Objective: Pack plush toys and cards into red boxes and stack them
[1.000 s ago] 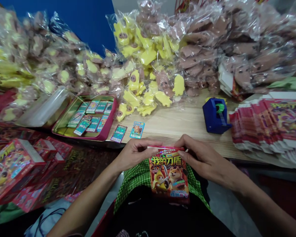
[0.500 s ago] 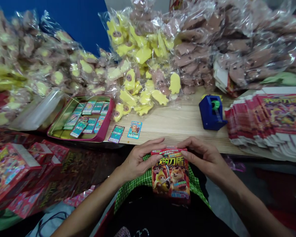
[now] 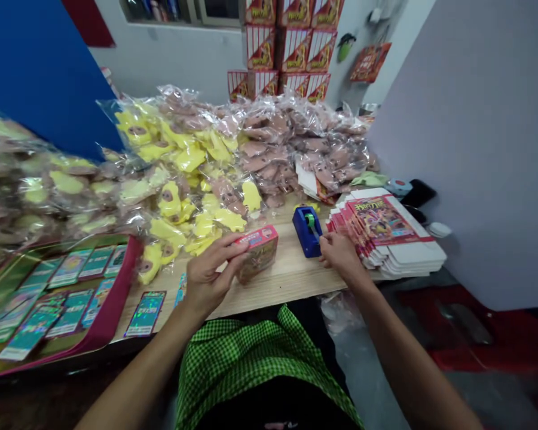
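Observation:
A small red printed box (image 3: pixel 260 254) stands on the table edge, held by its left end between the thumb and fingers of my left hand (image 3: pixel 211 269). To its right is a blue tape dispenser (image 3: pixel 305 236) with a green core. My right hand (image 3: pixel 339 254) is at the dispenser's cutting end, fingers pinched on the end of the tape (image 3: pixel 314 228). Some of those fingertips are hard to make out. A holographic card (image 3: pixel 146 313) lies left of my left hand, and a second blue card (image 3: pixel 180 289) is partly covered by that hand.
Bagged yellow toys (image 3: pixel 190 158) and bagged brown toys (image 3: pixel 269 152) are heaped along the back. A pink-rimmed tin (image 3: pixel 121 292) of cards is at left. Flat printed cartons (image 3: pixel 385 224) are stacked at right. Boxes (image 3: pixel 291 51) are piled against the far wall.
The box has gone from my lap up onto the table, in my left hand only. My right hand has left the box and reached the tape dispenser. The view has swung right and up.

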A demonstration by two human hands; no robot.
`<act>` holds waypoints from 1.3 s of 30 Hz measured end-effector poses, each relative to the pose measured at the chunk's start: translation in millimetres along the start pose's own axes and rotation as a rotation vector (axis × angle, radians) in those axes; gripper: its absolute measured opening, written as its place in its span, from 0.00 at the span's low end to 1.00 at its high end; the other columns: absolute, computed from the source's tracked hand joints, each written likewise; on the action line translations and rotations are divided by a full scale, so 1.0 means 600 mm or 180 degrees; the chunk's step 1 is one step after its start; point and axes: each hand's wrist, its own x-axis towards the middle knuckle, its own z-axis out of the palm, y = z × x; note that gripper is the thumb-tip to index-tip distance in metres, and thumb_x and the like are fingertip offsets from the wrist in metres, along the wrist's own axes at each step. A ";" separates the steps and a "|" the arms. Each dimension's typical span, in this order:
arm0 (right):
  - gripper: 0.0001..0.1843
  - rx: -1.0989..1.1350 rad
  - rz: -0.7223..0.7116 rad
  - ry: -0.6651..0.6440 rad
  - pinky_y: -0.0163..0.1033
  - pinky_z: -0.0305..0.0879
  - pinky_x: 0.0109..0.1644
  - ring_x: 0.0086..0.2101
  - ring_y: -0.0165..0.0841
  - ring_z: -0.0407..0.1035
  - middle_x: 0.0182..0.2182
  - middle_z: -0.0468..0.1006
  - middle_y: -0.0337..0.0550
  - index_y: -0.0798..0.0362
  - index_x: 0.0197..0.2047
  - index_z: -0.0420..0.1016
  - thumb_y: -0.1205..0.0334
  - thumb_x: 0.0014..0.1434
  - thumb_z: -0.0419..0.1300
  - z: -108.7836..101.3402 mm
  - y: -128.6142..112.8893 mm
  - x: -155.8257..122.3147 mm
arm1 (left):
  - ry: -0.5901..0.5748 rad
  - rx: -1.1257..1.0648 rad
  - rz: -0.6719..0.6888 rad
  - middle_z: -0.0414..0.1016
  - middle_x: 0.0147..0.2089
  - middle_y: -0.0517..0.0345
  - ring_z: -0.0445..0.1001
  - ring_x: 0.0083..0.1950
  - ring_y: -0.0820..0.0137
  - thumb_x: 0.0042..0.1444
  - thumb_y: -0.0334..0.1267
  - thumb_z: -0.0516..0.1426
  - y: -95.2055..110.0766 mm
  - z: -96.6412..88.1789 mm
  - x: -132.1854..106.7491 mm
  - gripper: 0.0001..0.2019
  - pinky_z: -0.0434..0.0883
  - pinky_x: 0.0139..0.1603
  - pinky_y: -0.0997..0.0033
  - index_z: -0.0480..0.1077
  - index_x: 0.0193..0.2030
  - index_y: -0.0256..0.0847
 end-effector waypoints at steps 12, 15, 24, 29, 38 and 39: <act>0.18 0.1254 0.0433 -0.0042 0.46 0.80 0.40 0.32 0.40 0.79 0.22 0.72 0.38 0.49 0.23 0.62 0.52 0.54 0.66 0.017 0.023 -0.039 | -0.0384 0.0672 0.0538 0.83 0.50 0.48 0.84 0.46 0.67 0.63 0.28 0.63 -0.009 0.013 -0.023 0.05 0.83 0.47 0.68 0.75 0.44 0.38; 0.19 0.1108 0.0305 0.0227 0.48 0.78 0.41 0.36 0.42 0.77 0.25 0.73 0.42 0.49 0.21 0.62 0.51 0.52 0.67 0.016 0.031 -0.062 | -0.0440 0.0751 0.0565 0.81 0.53 0.45 0.83 0.50 0.65 0.63 0.28 0.63 -0.005 0.023 -0.027 0.07 0.83 0.49 0.65 0.75 0.47 0.38; 0.12 0.1824 -0.0749 -0.0996 0.37 0.69 0.27 0.22 0.30 0.69 0.23 0.76 0.36 0.51 0.44 0.77 0.53 0.63 0.62 0.023 -0.093 -0.170 | -0.0574 0.0731 0.0666 0.82 0.52 0.48 0.82 0.48 0.67 0.67 0.29 0.58 0.003 0.035 -0.030 0.07 0.82 0.44 0.67 0.74 0.50 0.40; 0.43 0.2465 -0.0450 -0.1312 0.36 0.70 0.27 0.20 0.29 0.68 0.22 0.77 0.31 0.55 0.75 0.56 0.53 0.60 0.64 0.067 -0.137 -0.174 | -0.0593 0.0672 0.0621 0.82 0.50 0.48 0.82 0.47 0.68 0.67 0.28 0.57 0.007 0.034 -0.027 0.08 0.81 0.45 0.68 0.72 0.51 0.39; 0.49 0.2354 -0.0460 -0.1053 0.41 0.75 0.29 0.23 0.33 0.73 0.23 0.75 0.31 0.56 0.78 0.44 0.53 0.62 0.62 0.096 -0.128 -0.172 | -0.0789 0.0368 0.0500 0.78 0.52 0.48 0.79 0.51 0.67 0.69 0.29 0.55 0.004 0.031 -0.025 0.13 0.81 0.48 0.65 0.72 0.58 0.41; 0.49 0.2278 -0.0526 -0.1051 0.42 0.76 0.31 0.24 0.34 0.73 0.24 0.75 0.32 0.54 0.78 0.41 0.54 0.63 0.61 0.097 -0.124 -0.171 | -0.0789 0.0286 0.0448 0.78 0.52 0.48 0.79 0.51 0.67 0.68 0.29 0.56 0.004 0.031 -0.024 0.14 0.81 0.48 0.64 0.72 0.58 0.41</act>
